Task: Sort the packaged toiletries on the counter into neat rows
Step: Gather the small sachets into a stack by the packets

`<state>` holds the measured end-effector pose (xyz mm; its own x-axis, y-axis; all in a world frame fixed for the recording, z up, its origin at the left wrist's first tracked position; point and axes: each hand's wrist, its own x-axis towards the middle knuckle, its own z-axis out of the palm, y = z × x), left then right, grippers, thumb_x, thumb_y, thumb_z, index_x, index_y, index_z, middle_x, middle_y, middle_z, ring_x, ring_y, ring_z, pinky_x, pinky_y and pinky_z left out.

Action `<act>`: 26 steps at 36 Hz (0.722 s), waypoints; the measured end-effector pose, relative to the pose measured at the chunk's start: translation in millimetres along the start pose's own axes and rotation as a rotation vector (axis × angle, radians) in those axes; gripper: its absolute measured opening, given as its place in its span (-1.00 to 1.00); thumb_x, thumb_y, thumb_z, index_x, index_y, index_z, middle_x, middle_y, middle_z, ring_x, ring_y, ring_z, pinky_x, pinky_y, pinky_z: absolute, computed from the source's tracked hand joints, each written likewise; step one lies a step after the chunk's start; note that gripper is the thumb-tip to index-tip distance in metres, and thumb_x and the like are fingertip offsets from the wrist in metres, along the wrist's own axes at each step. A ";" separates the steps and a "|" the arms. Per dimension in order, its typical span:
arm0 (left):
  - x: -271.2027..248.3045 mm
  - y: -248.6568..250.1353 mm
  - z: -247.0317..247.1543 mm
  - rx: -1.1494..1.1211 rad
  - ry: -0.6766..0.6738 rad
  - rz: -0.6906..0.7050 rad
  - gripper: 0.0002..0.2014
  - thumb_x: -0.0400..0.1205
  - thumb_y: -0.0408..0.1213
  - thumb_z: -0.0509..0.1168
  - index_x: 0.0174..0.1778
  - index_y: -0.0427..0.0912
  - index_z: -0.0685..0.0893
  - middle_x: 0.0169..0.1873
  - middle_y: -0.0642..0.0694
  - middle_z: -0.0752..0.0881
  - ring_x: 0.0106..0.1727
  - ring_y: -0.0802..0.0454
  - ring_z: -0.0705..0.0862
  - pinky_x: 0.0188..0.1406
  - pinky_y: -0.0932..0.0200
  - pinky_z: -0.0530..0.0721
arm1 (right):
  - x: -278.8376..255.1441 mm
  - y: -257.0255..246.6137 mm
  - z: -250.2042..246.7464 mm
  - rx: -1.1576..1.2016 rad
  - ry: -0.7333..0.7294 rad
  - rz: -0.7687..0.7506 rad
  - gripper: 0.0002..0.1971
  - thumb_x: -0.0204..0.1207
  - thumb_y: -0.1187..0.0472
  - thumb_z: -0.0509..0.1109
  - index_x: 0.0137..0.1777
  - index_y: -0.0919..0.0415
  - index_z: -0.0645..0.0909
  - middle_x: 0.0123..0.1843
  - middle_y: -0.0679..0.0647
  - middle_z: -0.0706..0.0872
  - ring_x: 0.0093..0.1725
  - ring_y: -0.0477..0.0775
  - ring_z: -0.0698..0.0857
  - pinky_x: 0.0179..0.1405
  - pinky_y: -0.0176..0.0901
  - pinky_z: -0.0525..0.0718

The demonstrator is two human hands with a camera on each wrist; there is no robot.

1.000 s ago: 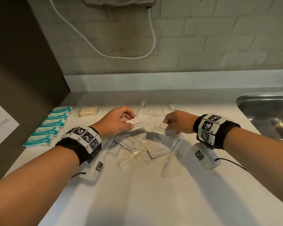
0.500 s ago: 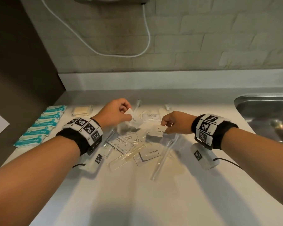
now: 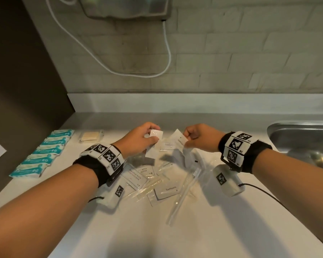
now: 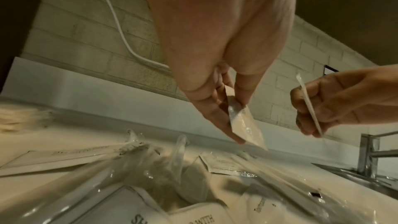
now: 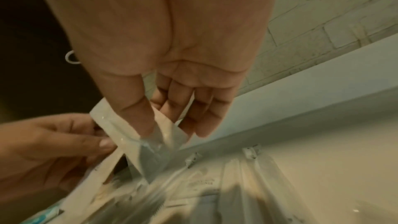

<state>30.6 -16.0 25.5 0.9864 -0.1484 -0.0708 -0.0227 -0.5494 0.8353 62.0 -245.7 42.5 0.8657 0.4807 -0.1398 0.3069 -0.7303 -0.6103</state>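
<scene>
A loose pile of white sachets (image 3: 136,175) and clear-wrapped toothbrushes (image 3: 185,190) lies mid-counter; labels read shampoo with conditioner and toothpaste (image 3: 166,190). My left hand (image 3: 153,135) pinches a small white sachet (image 3: 155,146) just above the back of the pile, thumb on one face and fingers on the other. In the left wrist view that sachet (image 4: 247,129) hangs from my left hand (image 4: 239,122). Right beside it, my right hand (image 3: 186,138) pinches another white sachet (image 3: 179,139) by its end. The right wrist view shows that sachet (image 5: 165,134) between thumb and fingers.
A neat row of teal packets (image 3: 43,155) lines the counter's left side, with a pale flat pack (image 3: 90,135) behind it. A steel sink (image 3: 302,146) and tap (image 4: 368,154) are on the right. A dark wall panel borders the left; a white cable (image 3: 168,53) hangs on the brick wall.
Both hands rose a little and moved toward the back of the pile. The left hand's sachet turned from lying flat to hanging on end. The right hand lifted its sachet off the pile.
</scene>
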 end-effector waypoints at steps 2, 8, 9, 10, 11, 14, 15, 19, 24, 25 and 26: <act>0.3 -1.8 -0.7 -0.052 0.026 -0.006 -0.74 0.71 -0.34 0.28 0.30 -0.01 0.58 0.19 -0.06 0.68 -0.02 -0.06 0.77 -0.15 -0.03 0.77 | 5.3 -4.0 -1.5 0.121 0.018 0.008 -0.91 0.49 0.33 0.49 -0.08 0.23 0.62 -0.08 0.22 0.79 -0.15 0.08 0.70 0.04 0.00 0.71; -0.1 4.8 -1.2 -0.179 0.048 -0.061 -0.72 0.74 -0.40 0.14 0.25 0.02 0.59 0.17 -0.11 0.73 0.17 -0.11 0.75 0.05 -0.19 0.79 | 19.8 -25.7 10.7 0.405 -0.006 0.008 -0.76 0.44 0.44 0.52 0.05 0.27 0.60 -0.03 0.17 0.79 -0.18 0.02 0.80 -0.20 -0.26 0.82; -1.4 6.9 -1.2 -0.202 0.054 -0.075 -0.73 0.73 -0.37 0.14 0.24 0.03 0.60 0.15 -0.12 0.75 0.18 -0.13 0.75 0.09 -0.24 0.77 | 22.0 -28.8 14.1 0.421 -0.013 0.012 -0.77 0.42 0.44 0.53 -0.02 0.23 0.58 -0.09 0.12 0.78 -0.20 0.03 0.80 -0.23 -0.25 0.82; -2.9 8.8 -1.0 -0.224 0.057 -0.079 -0.74 0.73 -0.34 0.14 0.25 0.02 0.61 0.14 -0.12 0.76 0.18 -0.13 0.75 0.10 -0.23 0.77 | 23.8 -31.9 17.6 0.430 -0.015 0.019 -0.76 0.41 0.44 0.55 -0.06 0.21 0.56 -0.15 0.10 0.76 -0.24 0.05 0.80 -0.25 -0.23 0.82; -4.4 9.9 -0.8 -0.232 0.059 -0.076 -0.76 0.73 -0.29 0.17 0.27 0.00 0.60 0.13 -0.11 0.76 0.16 -0.10 0.75 0.08 -0.17 0.78 | 25.6 -34.4 21.3 0.430 -0.016 0.029 -0.74 0.39 0.42 0.57 -0.06 0.23 0.55 -0.19 0.10 0.76 -0.28 0.06 0.80 -0.28 -0.21 0.83; -8.0 9.2 0.3 -0.180 0.070 -0.037 -0.73 0.72 -0.30 0.27 0.34 -0.07 0.55 0.13 -0.06 0.74 0.01 -0.02 0.77 -0.11 0.00 0.79 | 28.7 -40.7 31.6 0.380 -0.019 0.056 -0.64 0.36 0.30 0.62 0.00 0.28 0.50 -0.23 0.12 0.77 -0.33 0.11 0.81 -0.27 -0.11 0.81; -9.0 7.2 -0.1 -0.158 0.077 -0.028 -0.71 0.71 -0.34 0.28 0.35 -0.08 0.54 0.12 -0.04 0.72 -0.06 0.02 0.77 -0.19 0.06 0.80 | 29.7 -41.5 34.4 0.326 -0.010 0.056 -0.60 0.34 0.23 0.65 -0.03 0.24 0.47 -0.27 0.09 0.76 -0.35 0.11 0.80 -0.29 -0.10 0.79; -16.1 -5.3 -9.4 -0.100 0.119 -0.031 -0.63 0.70 -0.42 0.28 0.41 -0.05 0.49 0.09 -0.01 0.67 -0.23 0.15 0.72 -0.47 0.39 0.62 | 26.1 -40.4 41.5 -0.043 -0.034 0.022 -0.52 0.27 -0.09 0.64 -0.04 0.18 0.52 -0.31 -0.06 0.65 -0.31 0.04 0.76 -0.21 -0.05 0.68; -25.2 -16.7 -26.5 -0.056 0.127 -0.054 -0.55 0.69 -0.40 0.26 0.46 0.06 0.43 0.22 -0.09 0.65 -0.07 -0.15 0.74 -0.27 0.07 0.68 | 6.7 -35.0 63.0 -0.346 -0.391 -0.045 -0.63 0.22 -0.11 0.66 -0.06 -0.06 0.62 -0.11 -0.16 0.68 -0.09 -0.06 0.67 0.00 -0.15 0.65; -27.0 -17.5 -28.2 -0.052 0.122 -0.059 -0.56 0.69 -0.40 0.25 0.44 0.08 0.43 0.24 -0.10 0.65 0.00 -0.22 0.75 -0.19 -0.06 0.70 | 3.7 -34.2 68.9 -0.371 -0.438 -0.045 -0.64 0.21 -0.08 0.66 -0.06 -0.06 0.64 -0.09 -0.14 0.72 -0.06 -0.04 0.70 0.04 -0.11 0.67; -28.5 -18.3 -29.5 -0.051 0.120 -0.066 -0.58 0.68 -0.40 0.25 0.40 0.10 0.44 0.26 -0.10 0.65 0.07 -0.25 0.74 -0.11 -0.16 0.73 | 2.1 -33.4 74.0 -0.370 -0.471 -0.043 -0.66 0.20 -0.03 0.67 -0.09 -0.04 0.65 -0.09 -0.11 0.75 -0.05 0.00 0.72 0.07 -0.06 0.70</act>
<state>7.6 22.5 28.3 0.9979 -0.0119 -0.0633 0.0483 -0.5113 0.8580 24.3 -184.4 5.0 0.6068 0.6151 -0.5035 0.5279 -0.7854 -0.3232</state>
